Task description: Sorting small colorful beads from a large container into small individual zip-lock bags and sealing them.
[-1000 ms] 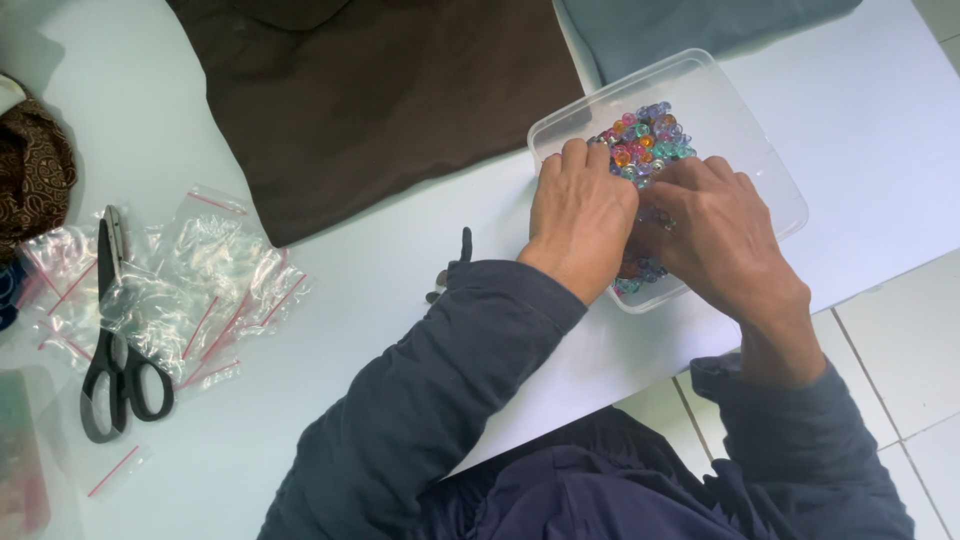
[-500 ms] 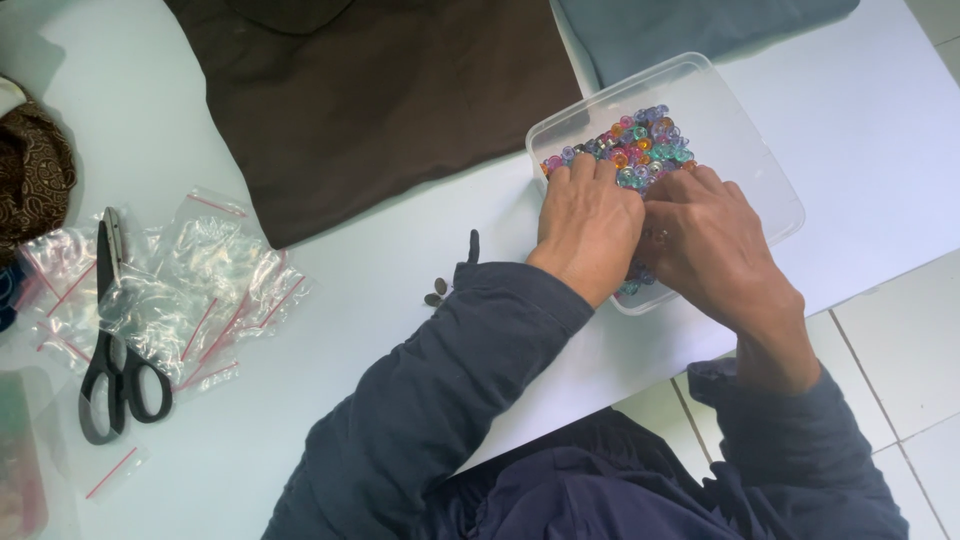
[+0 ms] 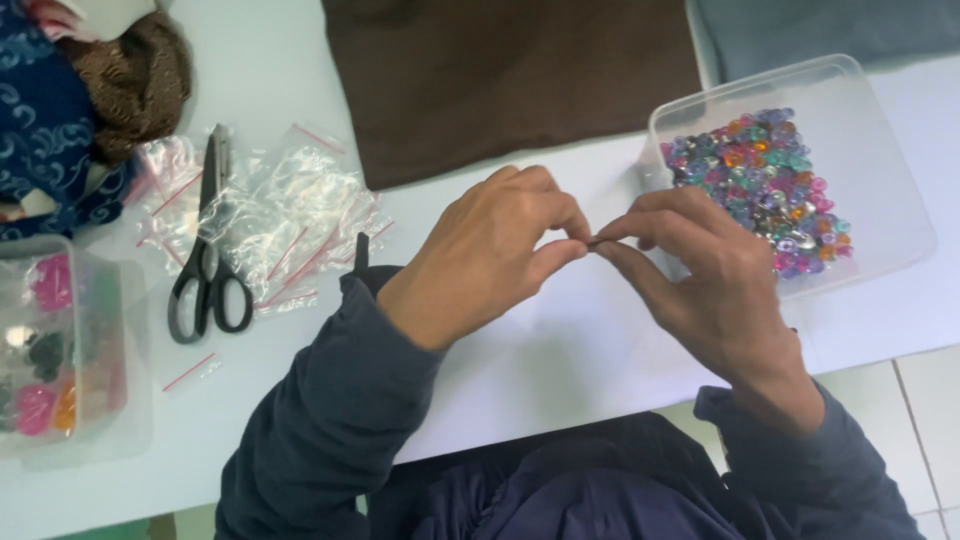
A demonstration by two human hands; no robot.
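Left hand (image 3: 480, 262) and right hand (image 3: 700, 290) meet fingertip to fingertip, pinching one tiny item, too small to identify. They hover above the white table (image 3: 560, 350), beside a clear tub (image 3: 880, 190) of colourful beads (image 3: 765, 185), within easy reach.

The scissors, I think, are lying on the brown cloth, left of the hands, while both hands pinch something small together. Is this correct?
Not quite. The head view shows the scissors lying on the clear plastic bags, not on the brown cloth. The rest holds: they are left of the hands, and the left hand and right hand pinch something small together.
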